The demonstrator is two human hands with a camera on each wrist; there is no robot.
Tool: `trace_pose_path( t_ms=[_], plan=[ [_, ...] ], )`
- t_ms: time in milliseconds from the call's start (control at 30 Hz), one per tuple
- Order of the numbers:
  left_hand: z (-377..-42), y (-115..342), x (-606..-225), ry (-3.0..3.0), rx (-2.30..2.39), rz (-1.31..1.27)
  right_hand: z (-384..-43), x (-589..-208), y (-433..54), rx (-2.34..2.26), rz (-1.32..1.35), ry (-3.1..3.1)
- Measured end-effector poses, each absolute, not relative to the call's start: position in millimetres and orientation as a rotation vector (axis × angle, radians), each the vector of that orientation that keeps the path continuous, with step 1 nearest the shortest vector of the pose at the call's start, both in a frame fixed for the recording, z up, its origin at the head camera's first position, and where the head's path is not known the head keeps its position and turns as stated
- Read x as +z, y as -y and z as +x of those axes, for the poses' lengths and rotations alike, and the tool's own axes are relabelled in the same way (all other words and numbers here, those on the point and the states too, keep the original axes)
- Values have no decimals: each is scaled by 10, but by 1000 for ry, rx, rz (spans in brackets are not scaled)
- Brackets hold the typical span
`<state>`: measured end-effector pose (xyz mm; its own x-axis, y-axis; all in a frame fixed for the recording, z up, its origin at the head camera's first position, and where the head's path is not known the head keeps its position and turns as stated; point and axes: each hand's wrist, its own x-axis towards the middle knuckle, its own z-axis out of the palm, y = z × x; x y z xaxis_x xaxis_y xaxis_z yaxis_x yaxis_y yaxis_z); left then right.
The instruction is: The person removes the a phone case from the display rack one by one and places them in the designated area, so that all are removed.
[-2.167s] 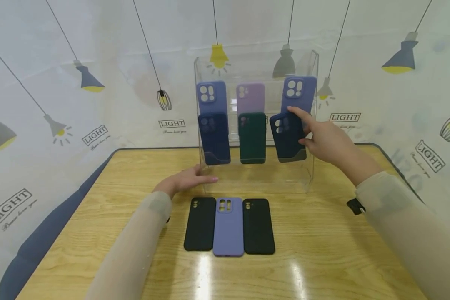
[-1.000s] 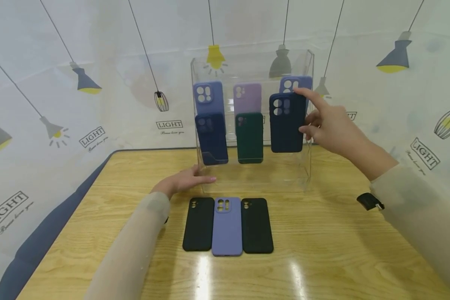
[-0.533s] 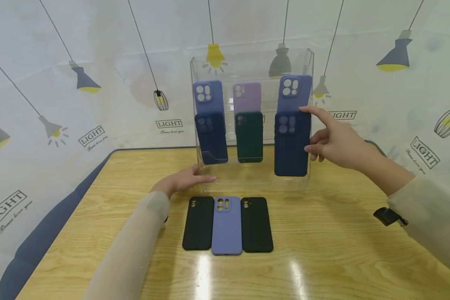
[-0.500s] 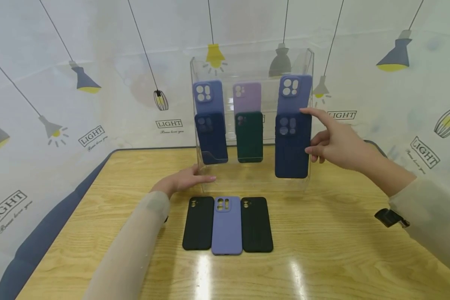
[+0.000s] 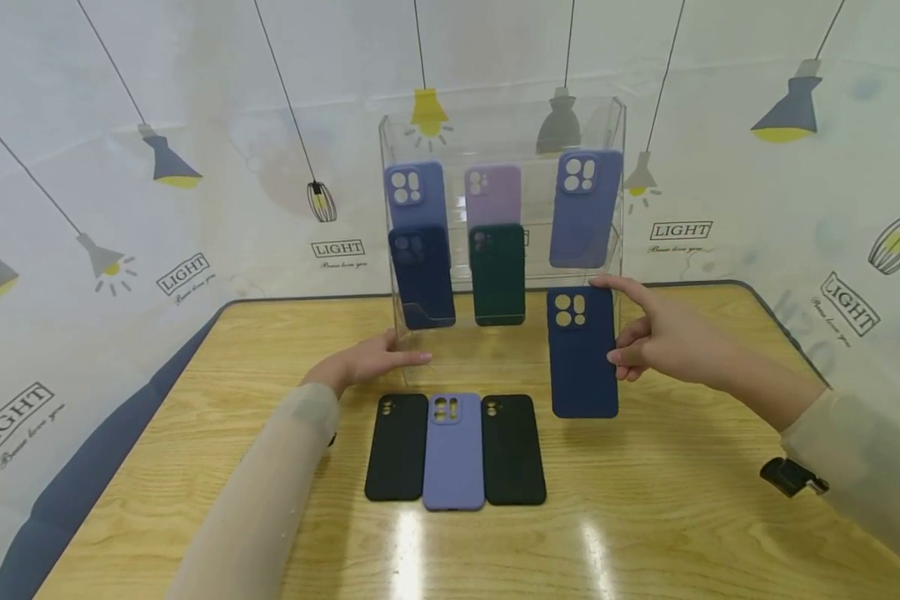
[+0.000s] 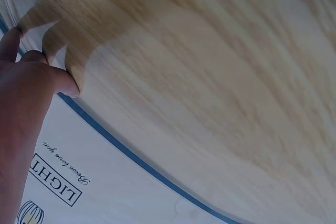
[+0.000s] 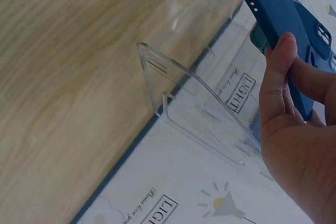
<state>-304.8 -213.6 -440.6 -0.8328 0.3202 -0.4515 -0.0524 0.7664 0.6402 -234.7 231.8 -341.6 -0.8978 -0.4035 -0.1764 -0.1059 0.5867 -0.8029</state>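
Observation:
In the head view my right hand (image 5: pixel 663 337) pinches the edge of a dark blue phone case (image 5: pixel 582 367), its camera cutouts facing me. The case hangs upright in front of the clear acrylic display stand (image 5: pixel 619 167), above the table. Its bottom edge tilts toward the right wrist camera (image 7: pixel 273 9). My left hand (image 5: pixel 363 360) grips the stand's lower left edge, thumb across the front and other fingers partly hidden beside it. In front lie a lavender phone case (image 5: pixel 455 467) and two black phone cases, one left (image 5: pixel 396 458) and one right (image 5: pixel 515 458).
The stand's upper tier bears blue-lavender cases left (image 5: pixel 431 204) and right (image 5: pixel 588 225), with a pink-lilac case (image 5: pixel 504 196) between them. On the lower tier are a dark blue case (image 5: pixel 426 287) and a dark green case (image 5: pixel 498 283). A lamp-patterned cloth (image 5: pixel 255 217) backs the wooden table (image 5: pixel 217 433).
My right hand has lifted the dark blue case out of the stand's lower right place and brought it forward and down. The left hand has stayed at the stand.

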Motion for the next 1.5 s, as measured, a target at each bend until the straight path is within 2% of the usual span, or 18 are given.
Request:
trace_pose_path(
  t_ms=[633,1500],
  plan=[
    [-3048,2145,-4437,-2406,908,192,-2177,-3945,-2203,-1347,-328,-2210],
    [-3030,2132,-4398,-2398,905,169,-2082,-4343,-2231,-1408,-179,-2002]
  ],
)
